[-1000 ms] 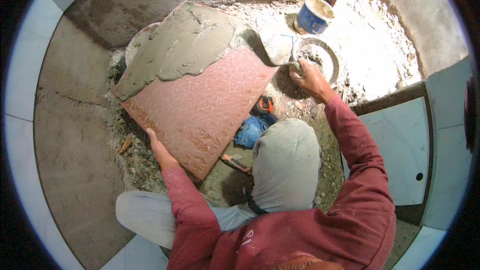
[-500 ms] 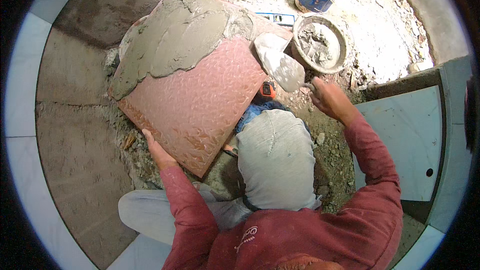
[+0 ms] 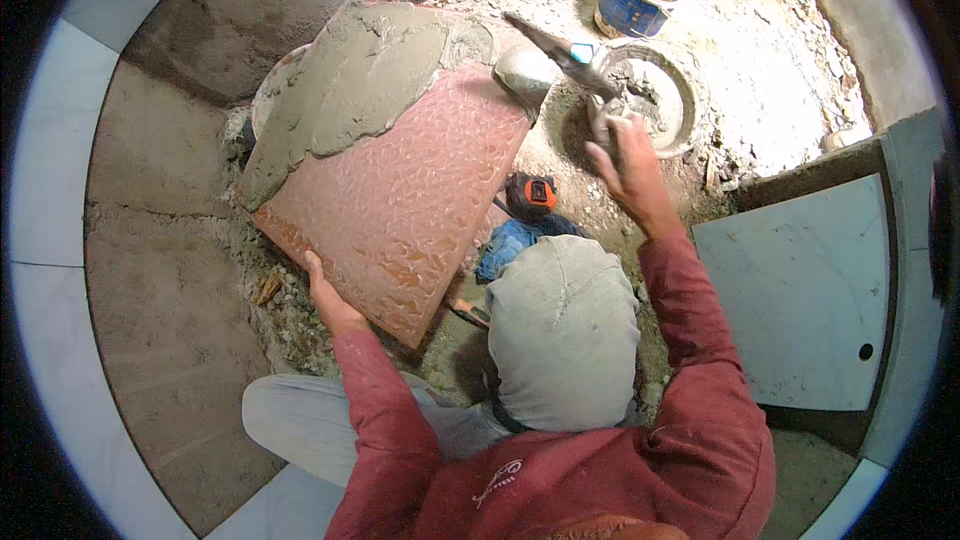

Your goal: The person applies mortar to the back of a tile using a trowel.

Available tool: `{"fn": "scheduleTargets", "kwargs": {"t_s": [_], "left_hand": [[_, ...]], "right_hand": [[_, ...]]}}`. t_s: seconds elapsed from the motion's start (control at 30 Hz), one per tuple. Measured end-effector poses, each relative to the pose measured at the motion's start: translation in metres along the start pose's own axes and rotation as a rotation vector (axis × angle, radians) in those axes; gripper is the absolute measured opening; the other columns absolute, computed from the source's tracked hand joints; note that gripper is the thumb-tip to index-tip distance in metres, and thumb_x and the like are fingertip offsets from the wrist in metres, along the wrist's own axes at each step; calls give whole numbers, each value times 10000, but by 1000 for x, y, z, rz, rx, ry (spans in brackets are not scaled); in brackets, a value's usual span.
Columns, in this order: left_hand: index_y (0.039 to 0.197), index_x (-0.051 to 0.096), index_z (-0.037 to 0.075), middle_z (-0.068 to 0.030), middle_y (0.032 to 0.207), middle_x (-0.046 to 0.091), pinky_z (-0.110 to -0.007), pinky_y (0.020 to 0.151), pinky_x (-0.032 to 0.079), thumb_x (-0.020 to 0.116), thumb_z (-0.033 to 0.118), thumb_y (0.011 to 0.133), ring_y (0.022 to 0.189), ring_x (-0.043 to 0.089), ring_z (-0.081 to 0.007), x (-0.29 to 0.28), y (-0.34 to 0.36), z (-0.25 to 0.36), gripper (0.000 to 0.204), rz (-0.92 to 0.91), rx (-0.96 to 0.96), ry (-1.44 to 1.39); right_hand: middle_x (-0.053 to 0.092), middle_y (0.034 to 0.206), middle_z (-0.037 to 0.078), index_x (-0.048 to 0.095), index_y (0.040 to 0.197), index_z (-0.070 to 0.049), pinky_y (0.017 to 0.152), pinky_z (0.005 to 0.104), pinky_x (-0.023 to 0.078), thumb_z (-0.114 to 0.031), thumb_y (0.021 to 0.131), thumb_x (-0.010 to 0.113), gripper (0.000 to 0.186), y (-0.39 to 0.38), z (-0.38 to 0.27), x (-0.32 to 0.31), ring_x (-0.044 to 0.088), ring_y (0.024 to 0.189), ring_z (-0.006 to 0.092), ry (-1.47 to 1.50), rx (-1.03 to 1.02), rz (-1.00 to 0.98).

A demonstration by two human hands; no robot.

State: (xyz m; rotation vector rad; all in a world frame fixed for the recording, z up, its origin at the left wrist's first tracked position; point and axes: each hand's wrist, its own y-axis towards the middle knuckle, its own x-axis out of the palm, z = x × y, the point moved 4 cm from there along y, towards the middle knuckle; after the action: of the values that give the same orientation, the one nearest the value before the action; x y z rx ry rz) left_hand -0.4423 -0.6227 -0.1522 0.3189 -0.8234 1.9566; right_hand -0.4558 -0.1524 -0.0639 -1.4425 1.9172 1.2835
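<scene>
clearly, a square, reddish tile [image 3: 390, 210] sits tilted in front of the person, left of centre, one corner pointing back toward the body. wet grey mortar [image 3: 370, 80] covers its far part, while the nearer part shows bare, rippled texture. the left hand [image 3: 332, 298] has hold of the near left edge, thumb along the rim, other fingers hidden beneath. off the tile's far right side, a trowel [image 3: 560, 48] slants with its tip up and away; its handle end meets the right hand [image 3: 637, 172], whose thumb and fingers look loosely spread, and how firmly they grip i cannot tell. that hand is over the near rim of a round tub [image 3: 697, 105] holding mortar. beyond stands a blue bucket [image 3: 625, 12]. nearer lie an orange-and-black tape measure [image 3: 532, 194] and, just beside it, a blue cloth [image 3: 508, 246].
</scene>
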Motion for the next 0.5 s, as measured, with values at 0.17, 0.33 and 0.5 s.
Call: {"fn": "scheduleTargets", "kwargs": {"t_s": [0.17, 0.33, 0.5], "left_hand": [[1515, 395, 20, -134, 1489, 488, -475, 1106, 405, 594, 457, 1007, 1315, 501, -327, 7, -2, -4, 699, -8, -6, 22], [1521, 390, 24, -133, 1497, 479, -479, 1112, 396, 597, 466, 1001, 1324, 490, -329, 20, -17, -6, 713, -12, 32, 66], [1531, 376, 36, -130, 1494, 480, -478, 1117, 391, 586, 475, 1006, 1327, 486, -329, 4, -13, -2, 716, -54, 24, 13]], "right_hand": [[481, 1056, 248, 488, 1175, -25, 723, 516, 493, -149, 907, 710, 370, 17, 27, 102, 586, 882, 455, -88, 74, 181], [497, 1008, 281, 480, 1146, 24, 709, 545, 467, -122, 943, 656, 306, 6, 47, 143, 579, 867, 504, -3, -7, 149], [532, 1121, 297, 480, 1166, 36, 805, 517, 490, -98, 994, 449, 220, -21, 46, 131, 582, 1018, 490, 9, 103, -9]]}}
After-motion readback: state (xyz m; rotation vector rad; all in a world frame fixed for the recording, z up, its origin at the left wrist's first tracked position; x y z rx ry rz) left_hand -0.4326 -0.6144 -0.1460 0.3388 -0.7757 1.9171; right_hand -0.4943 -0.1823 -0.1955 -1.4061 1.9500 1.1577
